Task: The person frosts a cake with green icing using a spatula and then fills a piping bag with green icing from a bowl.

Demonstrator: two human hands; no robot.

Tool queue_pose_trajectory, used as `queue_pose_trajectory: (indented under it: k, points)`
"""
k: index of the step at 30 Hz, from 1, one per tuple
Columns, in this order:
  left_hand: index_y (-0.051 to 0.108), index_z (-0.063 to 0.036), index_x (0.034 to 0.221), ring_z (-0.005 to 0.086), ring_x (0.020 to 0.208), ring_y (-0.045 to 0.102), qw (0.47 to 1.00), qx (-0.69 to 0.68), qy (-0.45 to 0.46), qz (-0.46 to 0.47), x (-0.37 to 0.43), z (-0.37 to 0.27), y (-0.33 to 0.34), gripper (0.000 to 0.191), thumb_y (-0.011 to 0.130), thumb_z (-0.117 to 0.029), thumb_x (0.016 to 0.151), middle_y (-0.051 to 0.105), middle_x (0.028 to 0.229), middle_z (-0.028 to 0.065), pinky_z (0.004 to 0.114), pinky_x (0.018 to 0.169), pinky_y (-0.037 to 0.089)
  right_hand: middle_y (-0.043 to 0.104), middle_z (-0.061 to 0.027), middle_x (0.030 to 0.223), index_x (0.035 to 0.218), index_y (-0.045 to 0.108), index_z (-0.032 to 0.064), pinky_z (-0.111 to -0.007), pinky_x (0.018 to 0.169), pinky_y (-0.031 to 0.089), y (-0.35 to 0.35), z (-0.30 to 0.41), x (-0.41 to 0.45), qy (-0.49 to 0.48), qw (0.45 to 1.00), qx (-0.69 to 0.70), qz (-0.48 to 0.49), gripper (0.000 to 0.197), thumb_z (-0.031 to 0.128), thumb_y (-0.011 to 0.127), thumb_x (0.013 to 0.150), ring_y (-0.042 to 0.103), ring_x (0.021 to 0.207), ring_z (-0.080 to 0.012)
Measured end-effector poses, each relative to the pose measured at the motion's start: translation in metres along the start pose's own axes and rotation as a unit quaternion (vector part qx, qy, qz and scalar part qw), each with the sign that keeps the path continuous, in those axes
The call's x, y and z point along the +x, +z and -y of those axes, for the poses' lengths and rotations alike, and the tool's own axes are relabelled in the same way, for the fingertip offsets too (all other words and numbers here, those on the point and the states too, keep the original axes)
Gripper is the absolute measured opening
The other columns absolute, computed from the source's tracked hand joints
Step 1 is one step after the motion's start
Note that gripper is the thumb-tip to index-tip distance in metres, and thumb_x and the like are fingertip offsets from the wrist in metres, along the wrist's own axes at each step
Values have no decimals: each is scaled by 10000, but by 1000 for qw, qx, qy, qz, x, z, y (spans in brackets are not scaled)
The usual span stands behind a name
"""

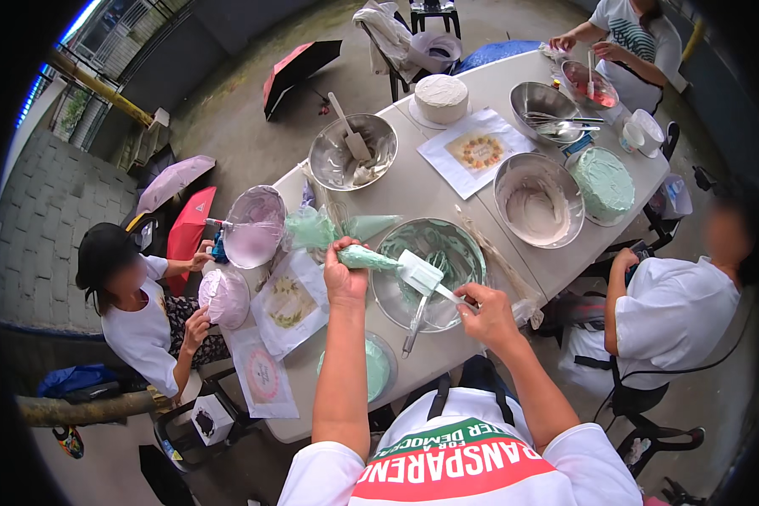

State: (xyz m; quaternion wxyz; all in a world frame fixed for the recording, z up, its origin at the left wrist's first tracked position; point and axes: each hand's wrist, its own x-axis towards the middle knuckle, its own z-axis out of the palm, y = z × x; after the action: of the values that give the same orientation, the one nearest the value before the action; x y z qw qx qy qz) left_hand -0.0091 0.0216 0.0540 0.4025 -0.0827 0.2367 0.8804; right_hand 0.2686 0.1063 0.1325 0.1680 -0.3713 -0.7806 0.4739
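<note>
My left hand [346, 275] grips a piping bag [368, 258] of mint-green icing, its narrow end pointing right. Between the thumb and fingers of my right hand [488, 316] is the handle of a white spatula [420, 273], whose icing-smeared blade is at the bag's tip. Both are over a steel mixing bowl [474, 253] smeared with green icing; a whisk [415, 326] leans in it, handle towards me. A round green-iced cake [374, 367] stands near the table's edge, partly hidden by my left forearm. Another green-filled bag [310, 228] lies beyond my left hand.
Around the table [443, 190] are three other people. A bowl of pale icing [539, 201], a green cake [603, 183] and a white cake [441, 99] stand at the right and far side. A bowl with a spatula [353, 152] is beyond my hands. Printed sheets [291, 303] lie left.
</note>
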Motion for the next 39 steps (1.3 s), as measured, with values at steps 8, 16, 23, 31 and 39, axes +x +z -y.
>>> queue_pose_trajectory:
  k: [8,16,23,31,39]
  points:
    - [433,-149,804,180,810,508,994,97,55,-13,-5,2,9,250,347,-250,1016,507,773,-14,410,840,432,668,-165,829,938,660,46,-383,669,505,0,2,-4,-19,1000,2,-2,208,56,662,731,649,730,-316]
    - [418,-107,822,201,812,484,971,205,120,11,-9,7,20,197,353,-174,996,500,833,53,393,820,431,654,-133,752,956,662,18,-318,614,503,-4,-1,-8,-27,999,-22,-5,224,22,667,733,635,652,-230]
    - [446,-131,804,183,809,512,999,23,36,13,-10,2,12,178,385,-173,966,513,789,-8,440,875,420,619,-54,687,950,663,1,-247,570,456,-7,-14,-10,23,995,97,-20,202,14,654,748,541,594,-91]
    - [490,-118,789,186,779,546,981,-176,-76,14,-15,0,4,186,415,-198,939,527,737,-16,500,968,345,663,-189,811,913,660,29,-431,704,500,-23,-34,-20,80,993,-83,-22,190,90,669,733,648,765,-353]
    - [488,-102,769,191,778,548,971,-225,-69,29,-17,3,10,192,407,-146,937,524,731,-3,485,977,339,663,-222,836,874,678,32,-457,760,514,-20,-34,-12,112,950,-280,84,179,73,623,708,648,823,-390]
